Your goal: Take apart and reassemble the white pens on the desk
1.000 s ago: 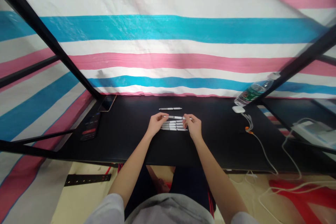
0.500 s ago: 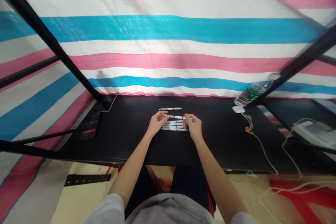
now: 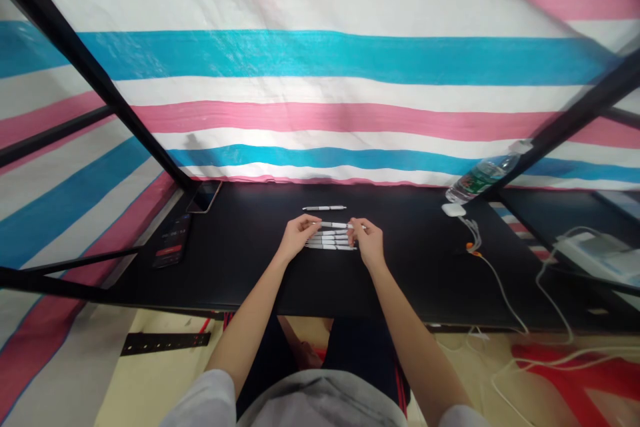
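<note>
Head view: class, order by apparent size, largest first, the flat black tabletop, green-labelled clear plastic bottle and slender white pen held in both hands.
1. Black tabletop
2. Clear bottle
3. Held pen

Slim white plastic pen you hold (image 3: 334, 225): white barrel, dark band.
Slim white plastic pens rowed below yours (image 3: 334, 247): white barrels, dark bands.
Slim white plastic pen lying beyond (image 3: 325, 208): white, grey section, dark tips.
Flat black tabletop before you (image 3: 225, 267): plain black.
Large striped plastic sheet facing you (image 3: 330, 57): broad horizontal stripes, pink, white and blue.
Clear plastic bottle at your right (image 3: 479, 180): transparent, green label.
Flat rectangular phone at your near left (image 3: 171, 239): dark face, red strip.
Your dark cloth trousers (image 3: 360, 347): navy, red side lines.
</note>
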### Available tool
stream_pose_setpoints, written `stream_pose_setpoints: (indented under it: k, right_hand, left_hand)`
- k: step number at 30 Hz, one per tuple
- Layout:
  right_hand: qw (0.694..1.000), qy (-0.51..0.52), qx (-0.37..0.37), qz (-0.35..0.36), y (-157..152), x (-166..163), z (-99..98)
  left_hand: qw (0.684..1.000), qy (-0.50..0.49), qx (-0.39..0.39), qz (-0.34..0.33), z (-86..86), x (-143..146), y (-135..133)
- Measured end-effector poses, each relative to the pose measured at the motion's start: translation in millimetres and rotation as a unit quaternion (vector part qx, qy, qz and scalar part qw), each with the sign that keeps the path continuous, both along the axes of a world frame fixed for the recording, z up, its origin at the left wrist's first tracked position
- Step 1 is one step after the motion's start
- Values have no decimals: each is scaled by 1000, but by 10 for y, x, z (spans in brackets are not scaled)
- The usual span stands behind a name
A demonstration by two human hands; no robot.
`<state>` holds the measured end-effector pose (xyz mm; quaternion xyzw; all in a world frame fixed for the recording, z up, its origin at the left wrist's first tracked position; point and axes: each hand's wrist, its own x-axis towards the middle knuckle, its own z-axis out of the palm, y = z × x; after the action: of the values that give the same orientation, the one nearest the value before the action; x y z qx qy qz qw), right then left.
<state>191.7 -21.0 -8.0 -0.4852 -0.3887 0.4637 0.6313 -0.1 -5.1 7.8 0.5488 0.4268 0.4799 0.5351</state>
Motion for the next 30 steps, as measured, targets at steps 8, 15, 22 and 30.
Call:
stream_pose_setpoints:
  k: [8, 15, 22, 30]
  right_hand:
    - [1000, 6, -4, 0, -8, -6, 22]
    - [1000, 16, -12, -2, -18, -7, 66]
    - [1000, 21, -19, -5, -8, -3, 51]
    - [989, 135, -22, 53, -11, 12, 117]
  left_hand:
    - [1000, 1, -17, -3, 19, 4, -14]
    - [1000, 11, -3, -4, 39, 0, -23]
    - [1000, 11, -1, -5, 46, 7, -17]
    - [999, 39, 14, -30, -8, 9, -36]
